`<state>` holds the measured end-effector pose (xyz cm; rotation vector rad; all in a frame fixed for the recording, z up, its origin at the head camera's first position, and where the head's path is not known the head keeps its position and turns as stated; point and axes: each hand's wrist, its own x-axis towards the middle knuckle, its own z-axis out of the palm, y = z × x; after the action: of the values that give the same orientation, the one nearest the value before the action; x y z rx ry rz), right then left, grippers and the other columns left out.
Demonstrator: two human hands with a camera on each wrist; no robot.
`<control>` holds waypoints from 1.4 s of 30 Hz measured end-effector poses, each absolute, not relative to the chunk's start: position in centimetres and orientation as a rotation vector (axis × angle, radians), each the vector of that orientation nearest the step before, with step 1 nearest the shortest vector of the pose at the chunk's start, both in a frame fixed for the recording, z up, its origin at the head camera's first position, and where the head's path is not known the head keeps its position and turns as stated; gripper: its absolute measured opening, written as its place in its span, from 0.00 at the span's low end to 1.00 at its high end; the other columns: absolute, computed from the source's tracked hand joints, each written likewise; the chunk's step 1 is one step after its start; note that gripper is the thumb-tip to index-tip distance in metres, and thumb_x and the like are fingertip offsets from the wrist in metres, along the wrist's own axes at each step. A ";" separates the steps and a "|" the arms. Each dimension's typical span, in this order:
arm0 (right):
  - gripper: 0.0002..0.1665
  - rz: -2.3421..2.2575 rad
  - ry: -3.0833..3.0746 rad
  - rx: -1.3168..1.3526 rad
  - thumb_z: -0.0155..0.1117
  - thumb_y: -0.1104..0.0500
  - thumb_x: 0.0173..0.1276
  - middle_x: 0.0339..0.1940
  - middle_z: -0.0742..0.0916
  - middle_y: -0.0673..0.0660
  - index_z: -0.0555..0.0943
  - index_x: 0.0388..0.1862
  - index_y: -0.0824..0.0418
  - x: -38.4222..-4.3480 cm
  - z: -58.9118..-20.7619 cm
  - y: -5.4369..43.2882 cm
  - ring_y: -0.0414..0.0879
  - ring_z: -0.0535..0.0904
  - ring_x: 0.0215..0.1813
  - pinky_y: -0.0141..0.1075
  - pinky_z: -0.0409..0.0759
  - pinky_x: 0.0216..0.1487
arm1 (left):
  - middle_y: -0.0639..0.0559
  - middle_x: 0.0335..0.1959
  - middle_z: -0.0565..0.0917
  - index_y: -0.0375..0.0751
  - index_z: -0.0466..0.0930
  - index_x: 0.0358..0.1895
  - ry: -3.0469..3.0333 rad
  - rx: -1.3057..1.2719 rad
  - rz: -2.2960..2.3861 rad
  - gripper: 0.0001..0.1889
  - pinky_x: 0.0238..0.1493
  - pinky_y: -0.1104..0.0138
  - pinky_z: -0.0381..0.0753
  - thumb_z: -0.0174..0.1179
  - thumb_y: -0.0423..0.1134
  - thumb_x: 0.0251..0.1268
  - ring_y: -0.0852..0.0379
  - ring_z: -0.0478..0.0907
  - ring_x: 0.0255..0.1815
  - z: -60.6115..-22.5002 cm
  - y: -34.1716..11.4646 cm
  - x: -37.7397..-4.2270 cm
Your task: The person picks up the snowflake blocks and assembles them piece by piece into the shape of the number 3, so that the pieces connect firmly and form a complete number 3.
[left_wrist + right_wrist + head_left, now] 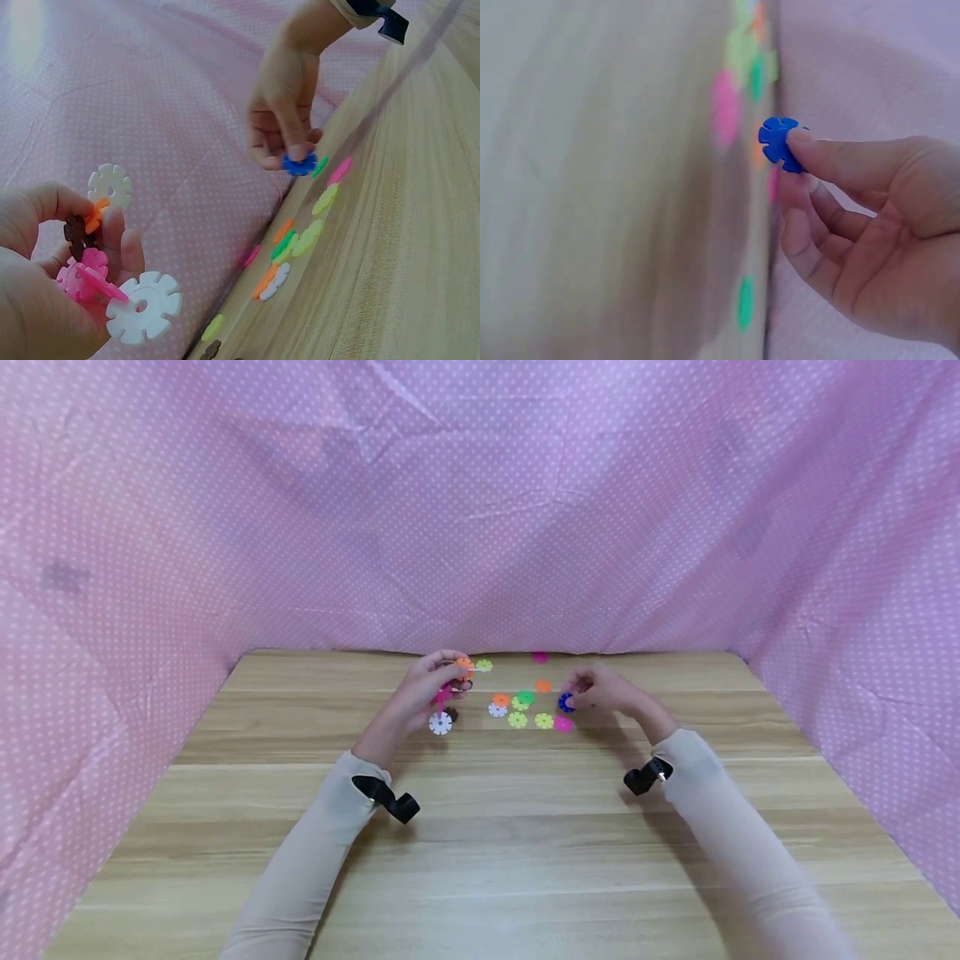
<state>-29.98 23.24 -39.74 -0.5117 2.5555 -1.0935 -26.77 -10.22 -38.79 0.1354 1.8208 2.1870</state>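
Note:
In the left wrist view my left hand [45,277] holds a joined string of notched plastic discs between thumb and fingers. A large white disc [144,309] sits at its near end, then pink discs [84,276], a brown disc [76,238], an orange disc [96,216] and another white disc [110,182] at the far end. Across from it, my right hand [607,691] pinches one blue notched disc [776,144] between thumb and fingertips, above the table. The two hands are apart, and the blue disc touches none of the string.
Loose discs lie on the wooden table [495,827] between the hands: yellow discs [517,720], a green disc [525,697], orange discs [543,686], a white disc [497,711] and pink discs [563,724]. Pink dotted cloth [480,527] hangs behind the table and along both sides.

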 end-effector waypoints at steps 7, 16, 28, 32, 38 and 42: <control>0.20 -1.383 2.454 -0.502 0.64 0.68 0.70 0.41 0.85 0.59 0.79 0.60 0.70 -29.4 -37.7 19.5 0.45 0.80 0.39 0.39 0.85 0.40 | 0.51 0.38 0.80 0.41 0.75 0.54 1.796 0.127 2.202 0.09 0.45 0.69 0.88 0.56 0.32 0.75 0.60 0.82 0.37 -38.9 -10.2 -26.7; 0.21 -1.645 2.345 -0.451 0.69 0.63 0.70 0.40 0.86 0.55 0.81 0.60 0.67 -28.1 -36.2 15.7 0.46 0.83 0.39 0.35 0.85 0.41 | 0.51 0.40 0.80 0.40 0.74 0.56 1.810 0.125 2.193 0.11 0.48 0.68 0.88 0.55 0.33 0.76 0.57 0.81 0.40 -38.9 -10.0 -26.7; 0.14 -1.883 2.200 -0.459 0.68 0.66 0.69 0.35 0.89 0.49 0.81 0.52 0.70 -27.3 -37.0 13.3 0.42 0.87 0.37 0.37 0.87 0.39 | 0.51 0.40 0.80 0.40 0.74 0.57 1.834 0.102 2.178 0.11 0.49 0.67 0.87 0.55 0.33 0.76 0.55 0.81 0.43 -39.1 -10.1 -26.7; 0.14 -1.890 2.229 -0.439 0.69 0.66 0.69 0.35 0.89 0.48 0.82 0.52 0.71 -27.2 -37.1 13.1 0.41 0.86 0.36 0.38 0.86 0.37 | 0.50 0.41 0.80 0.40 0.74 0.57 1.835 0.109 2.176 0.11 0.46 0.69 0.87 0.55 0.33 0.76 0.53 0.81 0.45 -39.1 -10.2 -26.6; 0.15 -1.910 2.228 -0.397 0.69 0.66 0.69 0.35 0.89 0.48 0.82 0.52 0.70 -27.2 -37.3 13.0 0.45 0.87 0.39 0.36 0.85 0.37 | 0.50 0.40 0.80 0.41 0.74 0.55 1.815 0.131 2.179 0.09 0.51 0.65 0.88 0.55 0.33 0.76 0.57 0.82 0.41 -39.0 -10.2 -26.5; 0.14 -1.929 2.222 -0.384 0.69 0.66 0.69 0.36 0.89 0.49 0.82 0.52 0.70 -27.1 -37.3 12.8 0.46 0.87 0.39 0.34 0.84 0.36 | 0.52 0.39 0.80 0.41 0.75 0.53 1.809 0.134 2.186 0.08 0.55 0.62 0.88 0.55 0.33 0.76 0.58 0.82 0.39 -39.0 -10.2 -26.4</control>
<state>-27.05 12.79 -37.31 -0.3838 2.2223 -1.9292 -26.42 -10.21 -39.02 0.1338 1.8091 2.1860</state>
